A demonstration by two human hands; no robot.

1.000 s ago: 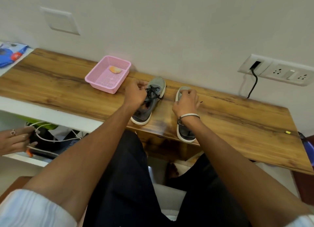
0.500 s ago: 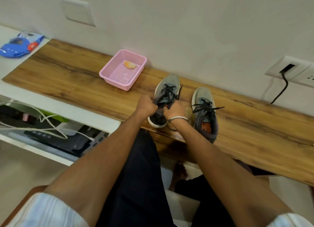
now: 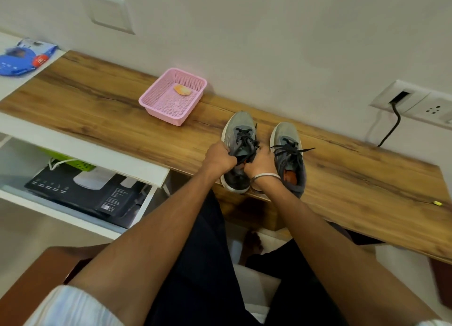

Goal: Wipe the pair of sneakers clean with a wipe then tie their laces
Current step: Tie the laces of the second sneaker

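Note:
Two grey sneakers with black laces stand side by side at the front edge of the wooden table (image 3: 102,105), toes toward the wall. My left hand (image 3: 219,158) and my right hand (image 3: 261,163) are both closed at the opening of the left sneaker (image 3: 238,127), gripping its sides or laces near the tongue. The right sneaker (image 3: 287,140) stands free, its laces loose and splayed out. A pink basket (image 3: 156,105) further left holds a small crumpled orange wipe (image 3: 182,90).
A wall socket (image 3: 413,100) with a black cable (image 3: 393,127) plugged in is at the right. Left of the table a white shelf unit (image 3: 80,147) holds a black box and cables. A blue packet (image 3: 22,59) lies at the far left.
My right hand left the right sneaker and joined my left hand on the left sneaker. The view has shifted left and closer. Another person's hand at the left edge is gone from view.

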